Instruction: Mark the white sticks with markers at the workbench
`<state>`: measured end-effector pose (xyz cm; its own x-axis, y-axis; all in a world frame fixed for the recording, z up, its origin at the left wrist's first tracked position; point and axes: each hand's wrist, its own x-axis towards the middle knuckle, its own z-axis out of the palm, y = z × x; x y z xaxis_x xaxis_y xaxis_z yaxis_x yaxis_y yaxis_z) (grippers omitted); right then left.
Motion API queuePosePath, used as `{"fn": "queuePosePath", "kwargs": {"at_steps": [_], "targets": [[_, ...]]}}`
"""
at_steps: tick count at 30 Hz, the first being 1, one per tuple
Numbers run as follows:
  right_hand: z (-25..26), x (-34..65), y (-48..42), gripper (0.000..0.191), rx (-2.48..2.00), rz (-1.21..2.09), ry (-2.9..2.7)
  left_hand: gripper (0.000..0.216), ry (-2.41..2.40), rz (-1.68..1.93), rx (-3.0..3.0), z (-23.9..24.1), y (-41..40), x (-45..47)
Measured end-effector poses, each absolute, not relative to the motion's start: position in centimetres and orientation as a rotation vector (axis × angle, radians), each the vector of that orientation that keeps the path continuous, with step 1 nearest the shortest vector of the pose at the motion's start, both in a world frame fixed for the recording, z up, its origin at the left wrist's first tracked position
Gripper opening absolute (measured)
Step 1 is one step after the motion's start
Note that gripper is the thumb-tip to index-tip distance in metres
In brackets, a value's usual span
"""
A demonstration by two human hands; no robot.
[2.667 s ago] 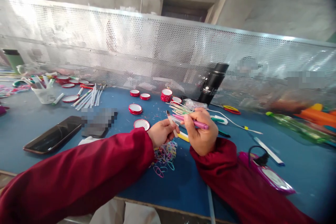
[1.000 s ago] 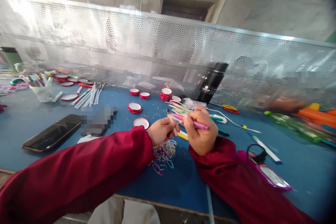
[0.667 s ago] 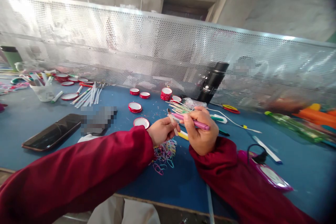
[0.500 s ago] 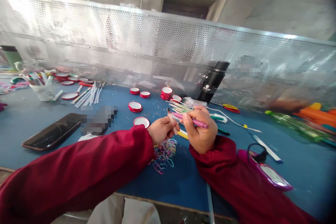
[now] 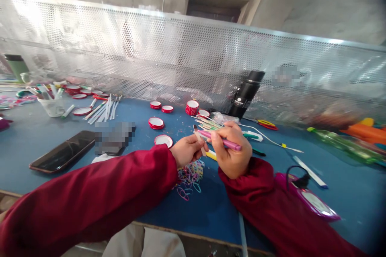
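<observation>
Near the middle of the frame, I see the person's left hand (image 5: 187, 150) pinching a slim pale stick (image 5: 200, 140) between thumb and fingers, its dark end pointing up. Just beside it, the right hand (image 5: 233, 153) is curled round a pink-purple pen (image 5: 231, 144) — its front end slants toward the stick, though whether they touch I can't tell from here. Both are held above the blue table (image 5: 211, 213). Under the hands lies a tangle of coloured loops (image 5: 191, 174), with a yellow piece (image 5: 212, 155) partly hidden between them. Small red-rimmed discs (image 5: 156, 123) sit at the centre, beyond the left sleeve. A black bottle (image 5: 245, 96) leans right of centre, a dark phone (image 5: 64, 150) lies at left, and a shiny purple packet (image 5: 319, 204) rests at lower right.
</observation>
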<state>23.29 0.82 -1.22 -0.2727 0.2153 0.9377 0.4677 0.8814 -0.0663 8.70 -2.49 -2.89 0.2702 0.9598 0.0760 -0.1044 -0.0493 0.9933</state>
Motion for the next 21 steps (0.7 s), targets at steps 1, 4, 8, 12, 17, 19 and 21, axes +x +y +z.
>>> {"fn": "queuePosePath", "kwargs": {"at_steps": [1,4,8,12,17,19,21], "targets": [[-1.2,23.3,0.9,0.012,-0.512,-0.269,-1.875,0.025,0.898,1.094,1.301,-2.9,-2.5,8.7],[-1.2,23.5,1.2,0.015,-0.537,-0.304,-1.858,0.025,0.900,1.100,1.292,-3.0,-2.4,8.7],[-1.2,23.6,1.6,0.005,-0.527,-0.301,-1.782,0.024,0.894,1.107,1.293,-2.6,-2.6,8.7],[-2.0,23.1,1.6,0.024,-0.576,-0.085,-1.860,0.026,0.861,1.113,1.224,-2.0,-2.7,8.9],[-2.6,22.6,1.2,0.022,-0.633,-0.020,-1.968,0.027,0.791,1.307,1.083,-1.4,-2.8,8.9],[-2.5,22.6,1.0,0.031,-0.617,-0.004,-2.003,0.024,0.755,1.347,1.024,-1.2,-2.8,8.8],[-2.5,22.6,1.0,0.038,-0.603,-0.017,-1.998,0.024,0.724,1.352,0.984,-1.1,-2.8,8.6]]}}
